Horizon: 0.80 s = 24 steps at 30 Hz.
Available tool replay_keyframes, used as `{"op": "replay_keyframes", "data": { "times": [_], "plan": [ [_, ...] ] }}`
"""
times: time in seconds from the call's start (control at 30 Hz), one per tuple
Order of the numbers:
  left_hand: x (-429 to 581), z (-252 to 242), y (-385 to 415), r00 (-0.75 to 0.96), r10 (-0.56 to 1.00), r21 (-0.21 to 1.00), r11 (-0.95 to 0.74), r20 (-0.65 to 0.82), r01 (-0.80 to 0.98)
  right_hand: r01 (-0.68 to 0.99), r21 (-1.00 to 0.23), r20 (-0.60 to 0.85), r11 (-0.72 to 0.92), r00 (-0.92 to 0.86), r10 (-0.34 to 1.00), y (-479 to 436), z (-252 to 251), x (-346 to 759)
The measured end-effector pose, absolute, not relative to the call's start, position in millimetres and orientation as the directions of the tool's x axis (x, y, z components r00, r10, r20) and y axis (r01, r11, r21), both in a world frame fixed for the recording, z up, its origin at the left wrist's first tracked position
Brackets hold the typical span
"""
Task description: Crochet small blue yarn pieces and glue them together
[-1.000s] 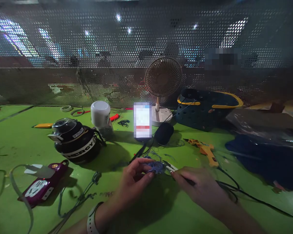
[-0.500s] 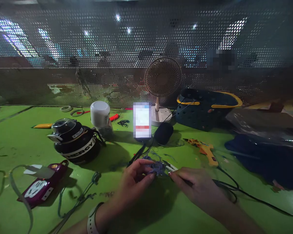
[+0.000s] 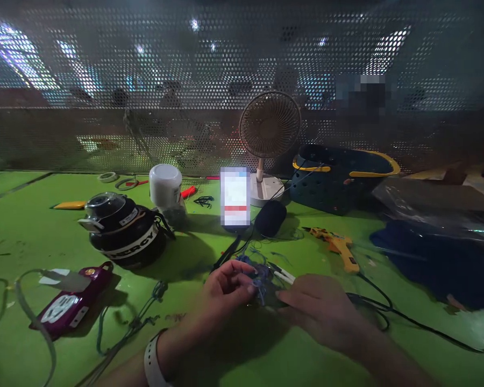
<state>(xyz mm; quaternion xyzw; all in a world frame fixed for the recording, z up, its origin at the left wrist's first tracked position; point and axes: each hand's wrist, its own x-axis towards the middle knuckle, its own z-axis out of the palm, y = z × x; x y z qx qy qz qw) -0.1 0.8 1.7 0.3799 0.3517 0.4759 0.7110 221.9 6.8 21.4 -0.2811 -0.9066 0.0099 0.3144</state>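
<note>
My left hand (image 3: 229,290), wearing a pale wristband, pinches a small tangle of blue yarn (image 3: 261,284) between thumb and fingers. Loose strands hang from it. To its right, my right hand (image 3: 317,303) is closed, with thumb and forefinger pressed together close to the yarn. Whatever is in that pinch is too small and dim to make out. Just beyond the right fingers lies a slim tool with white handles and a dark pointed tip (image 3: 283,275). A dark ball of yarn (image 3: 270,219) rests behind the hands, with strands trailing on the green table.
A lit phone (image 3: 234,198) stands before a fan (image 3: 270,126). Rightward are a yellow glue gun (image 3: 339,247) with its cord, a dark basket (image 3: 331,185) and dark cloth (image 3: 435,263). Leftward are a black bottle (image 3: 125,231), a white jar (image 3: 165,185) and a purple power strip (image 3: 70,303).
My right fingers have shifted slightly down, apart from the white-handled tool. The yarn has turned a little in my left hand, and more strands now hang down.
</note>
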Motion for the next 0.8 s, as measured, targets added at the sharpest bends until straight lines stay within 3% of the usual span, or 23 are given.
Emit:
{"op": "replay_keyframes", "data": {
  "times": [0.37, 0.8],
  "plan": [
    [-2, 10, 0, 0.13, 0.991, 0.953, 0.05, -0.011, -0.299, 0.623, -0.204, 0.478, 0.755, -0.61, 0.632, 12, 29, 233],
    [-1, 9, 0, 0.063, 0.998, 0.956, 0.036, -0.018, -0.29, 0.673, -0.217, 0.533, 0.707, -0.525, 0.664, 10, 36, 232]
  ]
}}
